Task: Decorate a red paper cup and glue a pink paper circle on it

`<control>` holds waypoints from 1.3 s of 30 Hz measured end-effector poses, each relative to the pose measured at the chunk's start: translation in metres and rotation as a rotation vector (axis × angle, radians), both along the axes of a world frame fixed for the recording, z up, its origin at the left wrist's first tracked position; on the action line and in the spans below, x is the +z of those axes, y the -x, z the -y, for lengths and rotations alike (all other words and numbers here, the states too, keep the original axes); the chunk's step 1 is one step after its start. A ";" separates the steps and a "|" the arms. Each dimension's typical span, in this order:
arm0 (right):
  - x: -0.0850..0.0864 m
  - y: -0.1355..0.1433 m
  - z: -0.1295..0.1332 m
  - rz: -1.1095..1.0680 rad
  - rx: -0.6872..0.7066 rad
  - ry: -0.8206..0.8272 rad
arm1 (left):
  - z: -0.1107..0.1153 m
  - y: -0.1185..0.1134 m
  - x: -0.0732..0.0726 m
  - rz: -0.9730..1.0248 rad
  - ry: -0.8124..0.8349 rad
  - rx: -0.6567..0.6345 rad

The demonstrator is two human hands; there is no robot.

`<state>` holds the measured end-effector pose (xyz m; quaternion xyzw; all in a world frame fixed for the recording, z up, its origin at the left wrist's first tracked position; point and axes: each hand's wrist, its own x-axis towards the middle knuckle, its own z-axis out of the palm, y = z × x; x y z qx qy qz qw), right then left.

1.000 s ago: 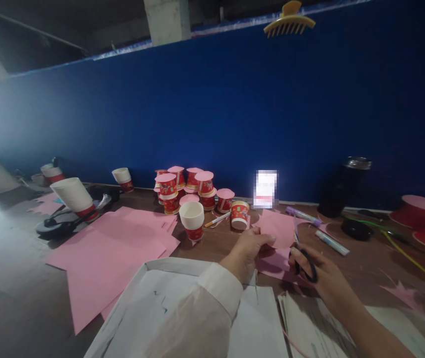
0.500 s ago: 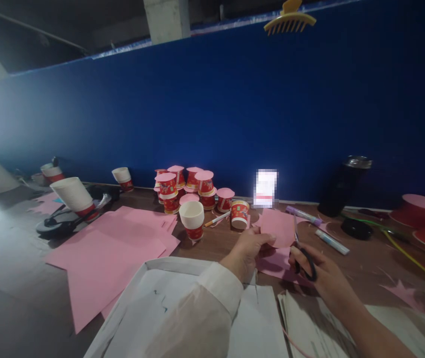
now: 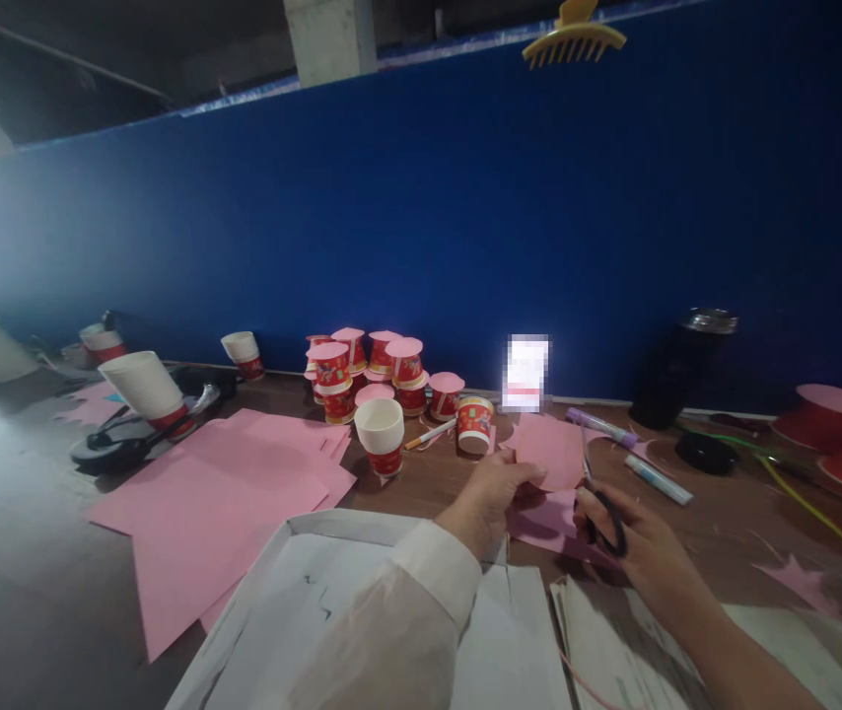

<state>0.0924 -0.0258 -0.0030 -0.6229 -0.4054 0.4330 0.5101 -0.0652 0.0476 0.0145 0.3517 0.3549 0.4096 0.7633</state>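
The pink paper [image 3: 555, 452] looks matt, the scissor handles [image 3: 620, 535] smooth plastic, the flask rim [image 3: 709, 320] shiny metal.

Held paper [image 3: 552, 454] is pink, scissor handles [image 3: 620, 531] black, the partition [image 3: 421, 227] blue.

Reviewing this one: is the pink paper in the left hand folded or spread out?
Spread out: the pink paper shows one broad, flat face beside the left hand, with no crease visible. The part the hand covers is hidden.
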 end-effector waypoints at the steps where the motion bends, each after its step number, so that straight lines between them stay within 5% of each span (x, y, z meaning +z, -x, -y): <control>1: 0.001 0.000 0.000 -0.023 0.011 0.019 | 0.000 0.000 0.001 -0.001 0.001 -0.001; 39: 0.019 0.012 0.009 -0.040 -0.005 0.052 | -0.003 0.001 0.008 0.022 0.054 0.141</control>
